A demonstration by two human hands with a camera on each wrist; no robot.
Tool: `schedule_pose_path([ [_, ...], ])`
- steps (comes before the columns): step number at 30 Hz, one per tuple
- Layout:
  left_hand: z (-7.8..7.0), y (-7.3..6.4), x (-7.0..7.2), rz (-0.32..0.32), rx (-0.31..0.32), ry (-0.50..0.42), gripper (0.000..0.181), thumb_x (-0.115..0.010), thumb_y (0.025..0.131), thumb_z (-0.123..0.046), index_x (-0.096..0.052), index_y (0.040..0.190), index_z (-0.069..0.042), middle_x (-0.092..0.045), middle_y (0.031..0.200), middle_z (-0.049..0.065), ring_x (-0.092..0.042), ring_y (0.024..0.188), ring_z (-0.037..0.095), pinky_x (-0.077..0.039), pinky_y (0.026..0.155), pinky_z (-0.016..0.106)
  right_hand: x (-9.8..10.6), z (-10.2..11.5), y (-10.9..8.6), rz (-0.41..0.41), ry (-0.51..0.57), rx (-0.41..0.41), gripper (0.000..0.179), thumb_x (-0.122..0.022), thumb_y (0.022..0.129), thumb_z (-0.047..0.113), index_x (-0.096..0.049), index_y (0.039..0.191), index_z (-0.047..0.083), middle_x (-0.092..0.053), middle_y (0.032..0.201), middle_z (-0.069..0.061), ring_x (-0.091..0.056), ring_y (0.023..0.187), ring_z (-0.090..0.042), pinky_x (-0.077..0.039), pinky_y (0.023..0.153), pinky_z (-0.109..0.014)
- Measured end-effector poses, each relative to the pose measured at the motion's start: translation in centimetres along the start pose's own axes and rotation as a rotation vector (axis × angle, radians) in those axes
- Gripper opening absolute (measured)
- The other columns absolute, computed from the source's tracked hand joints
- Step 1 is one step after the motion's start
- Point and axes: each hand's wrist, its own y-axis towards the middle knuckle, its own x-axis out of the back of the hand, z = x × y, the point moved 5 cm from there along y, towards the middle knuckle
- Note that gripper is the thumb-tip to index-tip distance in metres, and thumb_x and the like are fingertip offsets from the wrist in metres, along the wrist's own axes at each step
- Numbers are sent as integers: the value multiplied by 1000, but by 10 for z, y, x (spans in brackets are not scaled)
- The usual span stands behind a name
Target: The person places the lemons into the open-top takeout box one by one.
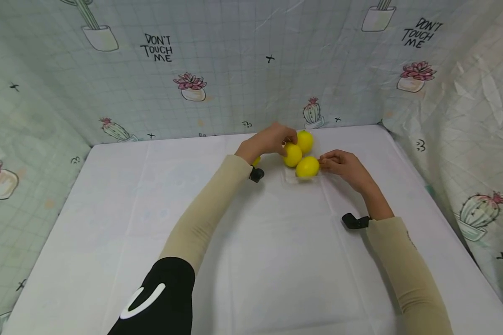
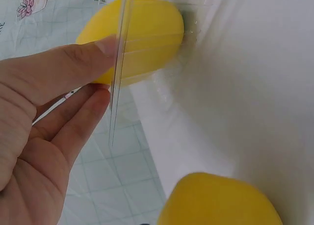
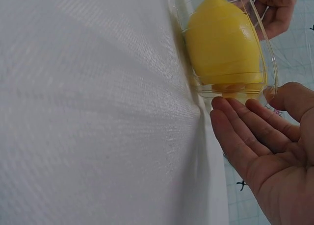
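Note:
Three yellow lemons sit together at the table's far side; the front one (image 1: 308,167) lies in a clear plastic container (image 1: 302,179). My left hand (image 1: 268,140) pinches the left lemon (image 1: 292,155) between thumb and fingers, at the container's rim in the left wrist view. Behind it is the back lemon (image 1: 305,141). On the right side, my right hand (image 1: 344,168) holds the container's edge, thumb at the rim (image 3: 273,63) and fingertips against the end wall. Another lemon (image 2: 221,200) rests outside the container, mostly hidden by the left wrist in the head view.
A white cloth (image 1: 251,242) covers the table. Printed curtains (image 1: 234,70) stand along the back and both sides, close behind the lemons. A black wrist camera (image 1: 257,174) sits on the left wrist and another black camera (image 1: 355,221) on the right.

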Motion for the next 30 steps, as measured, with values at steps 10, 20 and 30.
schedule_pose_path([
  [10,2,-20,12,-16,-11,-30,37,-77,91,-8,-67,127,-5,-66,132,11,-60,124,29,-49,107,33,-1,-2,-1,-6,6,-6,47,-56,106,32,-52,139,-2,-57,142,-19,-60,125,-29,-52,104,-35],
  [20,14,-64,39,-70,24,43,35,-75,95,-17,-67,128,-8,-66,130,7,-62,121,26,-51,105,37,-1,-2,-1,-9,-26,-7,48,-56,106,34,-52,138,-1,-57,143,-18,-60,126,-29,-51,105,-35],
  [30,36,-106,49,-65,115,135,38,-76,94,-19,-68,129,-8,-66,131,7,-58,121,27,-50,105,39,0,0,-1,-4,-22,3,47,-56,106,33,-53,138,-2,-58,142,-18,-60,126,-29,-51,104,-34],
])
